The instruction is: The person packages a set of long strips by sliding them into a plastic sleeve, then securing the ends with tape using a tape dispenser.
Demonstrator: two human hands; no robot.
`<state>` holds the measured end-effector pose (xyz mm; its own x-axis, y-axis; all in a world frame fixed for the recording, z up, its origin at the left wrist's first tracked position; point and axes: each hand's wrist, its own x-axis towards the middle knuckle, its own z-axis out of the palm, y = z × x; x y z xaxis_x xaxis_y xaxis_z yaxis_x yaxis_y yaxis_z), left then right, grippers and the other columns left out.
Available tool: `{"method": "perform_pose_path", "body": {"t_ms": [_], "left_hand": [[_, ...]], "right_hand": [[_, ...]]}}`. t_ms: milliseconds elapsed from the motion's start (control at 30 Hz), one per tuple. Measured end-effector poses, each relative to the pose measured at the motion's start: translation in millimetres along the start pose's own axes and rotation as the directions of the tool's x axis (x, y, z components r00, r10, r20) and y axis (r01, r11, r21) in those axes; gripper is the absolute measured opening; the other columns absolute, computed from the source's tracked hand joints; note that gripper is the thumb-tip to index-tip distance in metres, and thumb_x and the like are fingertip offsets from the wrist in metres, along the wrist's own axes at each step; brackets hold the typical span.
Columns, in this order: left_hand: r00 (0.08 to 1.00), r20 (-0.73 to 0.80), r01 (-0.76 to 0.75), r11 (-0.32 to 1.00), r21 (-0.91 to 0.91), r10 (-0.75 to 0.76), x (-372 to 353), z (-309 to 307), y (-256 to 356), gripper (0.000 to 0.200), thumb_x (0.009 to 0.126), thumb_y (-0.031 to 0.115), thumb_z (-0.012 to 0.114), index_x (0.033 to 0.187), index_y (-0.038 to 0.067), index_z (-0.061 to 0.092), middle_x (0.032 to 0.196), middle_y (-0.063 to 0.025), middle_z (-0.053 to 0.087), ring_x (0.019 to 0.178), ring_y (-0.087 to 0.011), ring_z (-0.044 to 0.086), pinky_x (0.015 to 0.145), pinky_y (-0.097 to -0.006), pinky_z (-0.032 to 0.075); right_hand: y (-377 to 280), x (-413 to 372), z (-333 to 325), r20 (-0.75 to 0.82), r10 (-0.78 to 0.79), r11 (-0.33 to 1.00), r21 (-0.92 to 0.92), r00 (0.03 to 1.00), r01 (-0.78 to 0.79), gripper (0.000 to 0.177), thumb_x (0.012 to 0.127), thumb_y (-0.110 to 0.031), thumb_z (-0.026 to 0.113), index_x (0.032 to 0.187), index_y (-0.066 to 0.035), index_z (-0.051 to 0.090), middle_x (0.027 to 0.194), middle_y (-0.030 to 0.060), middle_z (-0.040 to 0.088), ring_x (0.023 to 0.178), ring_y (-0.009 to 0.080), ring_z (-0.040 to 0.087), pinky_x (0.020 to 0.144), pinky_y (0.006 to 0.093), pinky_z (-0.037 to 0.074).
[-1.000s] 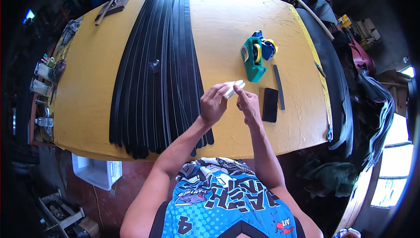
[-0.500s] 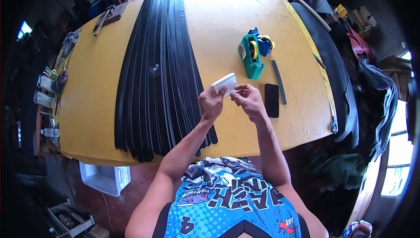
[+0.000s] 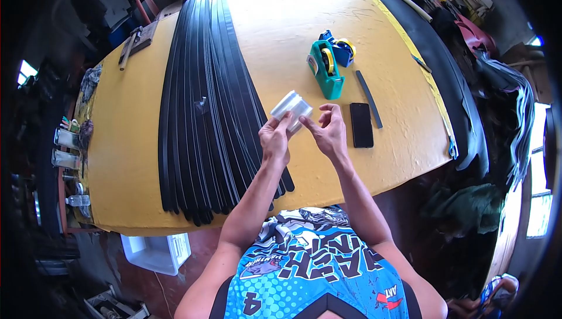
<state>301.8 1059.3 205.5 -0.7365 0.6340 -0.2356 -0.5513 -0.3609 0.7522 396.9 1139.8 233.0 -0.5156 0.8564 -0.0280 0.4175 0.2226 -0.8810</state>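
Observation:
A small stack of clear, whitish plastic pieces, a translucent plastic packet (image 3: 293, 107), is held above the yellow tabletop. My left hand (image 3: 275, 138) grips its lower left side, thumb on top and the other fingers behind. At the packet's lower right edge, the thumb of my right hand (image 3: 329, 134) touches or nearly touches the plastic. The right index finger is bent and stands apart from that thumb. Beyond the hands, a green tape dispenser (image 3: 327, 73) sits beside a blue tape dispenser (image 3: 342, 50). A black phone (image 3: 362, 124) lies to the right of my right hand.
Long black strips (image 3: 205, 108) lie side by side across the yellow table (image 3: 126, 143). A single dark strip (image 3: 369, 97) rests near the phone. At the far left are a hammer (image 3: 127, 49) and jars (image 3: 65, 138). A white bin (image 3: 155, 254) stands below the table edge.
The packet has tilted and now shows more of its broad face. My right index finger has lifted away from the thumb. The whole view has shifted slightly.

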Motion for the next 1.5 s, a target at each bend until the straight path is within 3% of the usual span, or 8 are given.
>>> {"method": "perform_pose_path", "body": {"t_ms": [67, 133, 233, 667, 933, 1067, 1200, 1500], "left_hand": [[1.000, 0.017, 0.017, 1.000, -0.009, -0.017, -2.1, 2.8, 4.0, 0.021, 0.088, 0.010, 0.057, 0.104, -0.003, 0.059, 0.100, -0.0128, 0.063, 0.088, -0.0200, 0.064, 0.082, -0.0307, 0.053], [0.995, 0.064, 0.078, 0.993, -0.087, -0.073, -7.1, 6.9, 7.7, 0.023, 0.088, 0.010, 0.056, 0.106, -0.003, 0.057, 0.099, -0.0124, 0.063, 0.088, -0.0201, 0.064, 0.082, -0.0309, 0.052], [0.993, 0.063, 0.103, 0.991, -0.090, -0.097, -7.9, 9.8, 9.0, 0.025, 0.088, 0.011, 0.056, 0.108, -0.004, 0.056, 0.100, -0.0128, 0.063, 0.091, -0.0204, 0.063, 0.082, -0.0320, 0.052], [0.980, 0.176, 0.108, 0.990, -0.086, -0.092, -12.4, 6.9, 13.8, 0.028, 0.087, 0.017, 0.060, 0.107, -0.003, 0.056, 0.101, -0.0112, 0.062, 0.090, -0.0184, 0.063, 0.079, -0.0307, 0.054], [0.994, -0.002, 0.110, 0.990, -0.088, -0.110, -7.2, 0.5, -6.4, 0.030, 0.083, 0.025, 0.066, 0.102, 0.004, 0.060, 0.096, -0.0072, 0.063, 0.083, -0.0151, 0.063, 0.069, -0.0275, 0.055], [0.993, -0.034, -0.105, 0.988, 0.117, 0.109, 0.2, -4.0, -15.5, 0.025, 0.082, 0.022, 0.068, 0.097, 0.003, 0.062, 0.087, -0.0058, 0.065, 0.075, -0.0129, 0.063, 0.066, -0.0252, 0.053], [0.959, -0.060, -0.251, 0.931, 0.264, 0.276, -2.1, 0.7, -15.3, 0.023, 0.081, 0.022, 0.069, 0.094, 0.003, 0.064, 0.082, -0.0030, 0.065, 0.071, -0.0087, 0.060, 0.062, -0.0238, 0.048], [0.968, 0.049, -0.249, 0.938, 0.243, 0.244, -3.3, -0.2, -7.2, 0.023, 0.081, 0.020, 0.070, 0.096, 0.003, 0.064, 0.083, -0.0031, 0.065, 0.074, -0.0073, 0.059, 0.067, -0.0248, 0.048]], "right_hand": [[17.2, 3.8, 8.9, -0.067, -0.086, 0.996, 0.030, 0.994, 0.088, 0.047, 0.076, -0.025, 0.074, 0.105, 0.004, 0.051, 0.083, 0.0108, 0.062, 0.077, 0.0144, 0.058, 0.064, 0.0270, 0.045], [20.7, 3.3, 12.8, 0.112, -0.099, 0.747, 0.665, 0.989, -0.001, 0.048, 0.078, -0.024, 0.073, 0.110, 0.004, 0.051, 0.088, 0.0081, 0.061, 0.078, 0.0103, 0.055, 0.065, 0.0265, 0.044], [12.8, -3.4, 12.3, 0.141, -0.172, 0.646, 0.763, 0.975, 0.004, 0.040, 0.080, -0.022, 0.071, 0.106, 0.003, 0.055, 0.084, 0.0028, 0.060, 0.073, 0.0067, 0.051, 0.065, 0.0245, 0.042], [25.0, 8.6, 11.3, 0.160, -0.143, 0.776, 0.630, 0.977, 0.010, 0.024, 0.078, -0.020, 0.073, 0.089, -0.002, 0.062, 0.071, -0.0017, 0.057, 0.064, 0.0038, 0.046, 0.058, 0.0212, 0.038], [35.5, 9.0, 10.5, 0.219, -0.253, 0.747, 0.663, 0.943, 0.047, 0.020, 0.077, -0.016, 0.074, 0.086, -0.001, 0.063, 0.071, -0.0017, 0.058, 0.063, 0.0030, 0.047, 0.057, 0.0191, 0.039], [23.8, 3.4, 4.6, 0.294, -0.134, 0.828, 0.558, 0.946, -0.056, 0.023, 0.078, -0.017, 0.073, 0.089, -0.001, 0.062, 0.075, 0.0001, 0.060, 0.067, 0.0063, 0.054, 0.064, 0.0215, 0.044], [17.9, 2.1, 5.4, 0.298, -0.119, 0.695, 0.706, 0.947, -0.136, 0.030, 0.078, -0.019, 0.072, 0.095, 0.003, 0.060, 0.074, 0.0051, 0.061, 0.064, 0.0087, 0.057, 0.059, 0.0221, 0.047], [3.8, 16.5, -13.5, 0.427, -0.184, 0.850, 0.521, 0.885, -0.074, 0.034, 0.080, -0.021, 0.070, 0.101, 0.003, 0.058, 0.074, 0.0039, 0.061, 0.061, 0.0073, 0.056, 0.055, 0.0211, 0.046]]}}
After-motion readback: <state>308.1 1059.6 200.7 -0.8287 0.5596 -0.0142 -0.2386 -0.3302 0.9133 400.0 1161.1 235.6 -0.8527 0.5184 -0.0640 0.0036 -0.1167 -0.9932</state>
